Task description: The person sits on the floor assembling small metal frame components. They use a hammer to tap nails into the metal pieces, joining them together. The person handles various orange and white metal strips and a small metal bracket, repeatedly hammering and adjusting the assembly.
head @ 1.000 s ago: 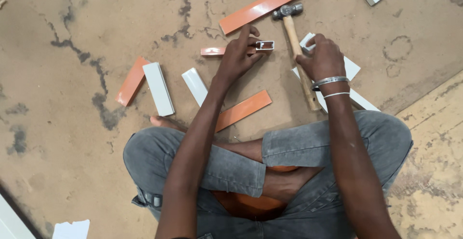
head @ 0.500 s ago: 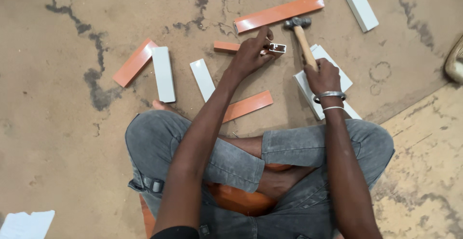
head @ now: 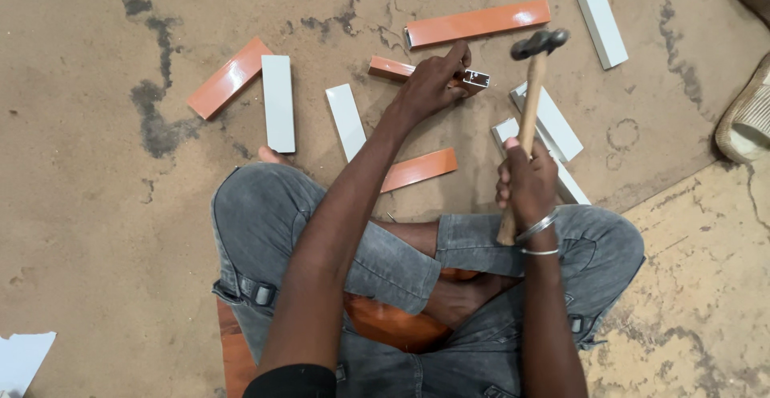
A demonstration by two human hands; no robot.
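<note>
Bare floor [head: 104,229] lies open left; scattered white bars [head: 278,101] crowd the middle.

Left hand [head: 429,85] reaches forward with fingers pressed down; right hand [head: 528,183] is fisted, raised upright.

This looks like a rough workshop floor, or a building site under fit-out, not a furnished room. The person sits cross-legged directly on a bare floor [head: 96,205] of worn, stained brown covering, cracked and peeling, with raw pale concrete [head: 706,302] showing at the right. Cut lengths of metal channel lie scattered about: orange pieces [head: 477,22] and white pieces [head: 278,103], hollow at their ends. A hammer [head: 529,101] with a wooden handle is in use as the only tool in sight. A sandal [head: 746,113] lies at the edge, beside the offcuts.
</note>
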